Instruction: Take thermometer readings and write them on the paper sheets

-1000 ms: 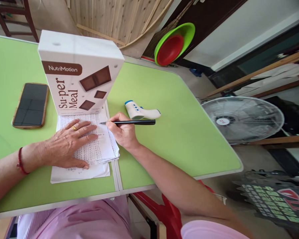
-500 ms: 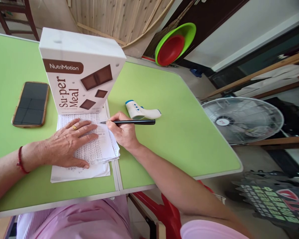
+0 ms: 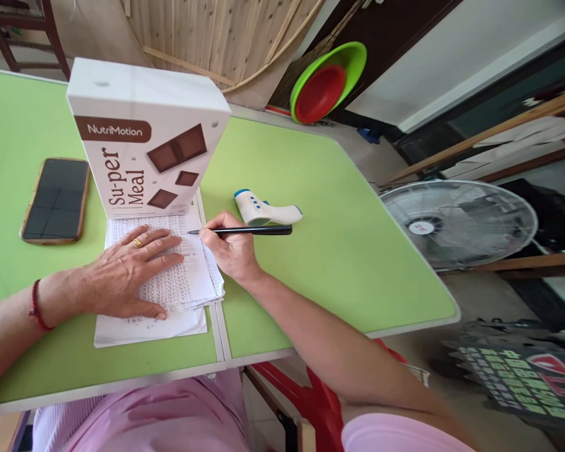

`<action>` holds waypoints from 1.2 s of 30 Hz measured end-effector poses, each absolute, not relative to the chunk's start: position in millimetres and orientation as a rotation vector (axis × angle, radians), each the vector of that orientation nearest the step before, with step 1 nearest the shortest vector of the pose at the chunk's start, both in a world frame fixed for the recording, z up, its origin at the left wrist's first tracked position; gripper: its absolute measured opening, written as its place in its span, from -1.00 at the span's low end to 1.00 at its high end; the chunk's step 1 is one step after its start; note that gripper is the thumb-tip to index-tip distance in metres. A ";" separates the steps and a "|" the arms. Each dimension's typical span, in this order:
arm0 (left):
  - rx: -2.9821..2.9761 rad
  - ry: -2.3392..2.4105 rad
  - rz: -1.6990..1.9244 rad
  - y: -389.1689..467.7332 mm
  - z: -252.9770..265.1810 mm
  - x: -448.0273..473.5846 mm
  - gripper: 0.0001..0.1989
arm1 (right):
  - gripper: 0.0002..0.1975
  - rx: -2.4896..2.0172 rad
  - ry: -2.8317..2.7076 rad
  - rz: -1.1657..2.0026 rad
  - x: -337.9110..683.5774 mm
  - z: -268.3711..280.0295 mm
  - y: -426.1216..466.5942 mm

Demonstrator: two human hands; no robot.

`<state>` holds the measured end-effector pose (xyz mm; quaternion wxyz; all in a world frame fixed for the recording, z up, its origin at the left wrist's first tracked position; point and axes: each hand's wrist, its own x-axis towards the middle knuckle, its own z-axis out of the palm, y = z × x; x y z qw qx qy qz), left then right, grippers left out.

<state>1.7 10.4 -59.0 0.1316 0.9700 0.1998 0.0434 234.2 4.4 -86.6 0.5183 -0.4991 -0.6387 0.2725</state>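
On the green table [image 3: 320,207], near its front edge, the left hand [image 3: 122,273] is lying flat on a stack of papers [image 3: 188,285], fingers spread wide and pressing the sheets down; a gold ring is showing on one finger and a red cord is circling the wrist. Just right of it, the right hand [image 3: 230,248] is pinching a black pen [image 3: 245,231], fingers closed around the barrel, with the tip touching the far right part of the top sheet and the barrel pointing right. At the far edge of the papers, a white box [image 3: 145,138] printed with brown squares is standing upright. Left of the box, well apart from the hands, a phone [image 3: 56,199] is lying face up with a dark screen. Just beyond the pen, a white and blue thermometer [image 3: 266,210] is resting on the table. Off the table to the right, a fan [image 3: 456,223] is standing, and farther back, green and red basins [image 3: 327,85] are leaning against the wall.
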 end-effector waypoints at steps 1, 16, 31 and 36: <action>2.817 0.581 0.126 10.4 -58.9 1.8 -0.19 | -0.88 -1.200 -1.533 0.655 234.2 -86.8 4.3; 2.799 0.574 0.157 11.0 -59.5 0.4 -0.18 | -0.87 -1.219 -1.522 0.638 236.3 -90.7 4.5; 2.799 0.563 0.159 10.5 -57.7 -0.8 -0.19 | -0.62 -1.211 -2.269 -0.121 262.1 -87.0 6.9; 2.782 0.587 0.148 6.8 -58.0 0.3 -0.16 | -0.59 -1.182 -2.332 -0.085 265.1 -93.6 6.9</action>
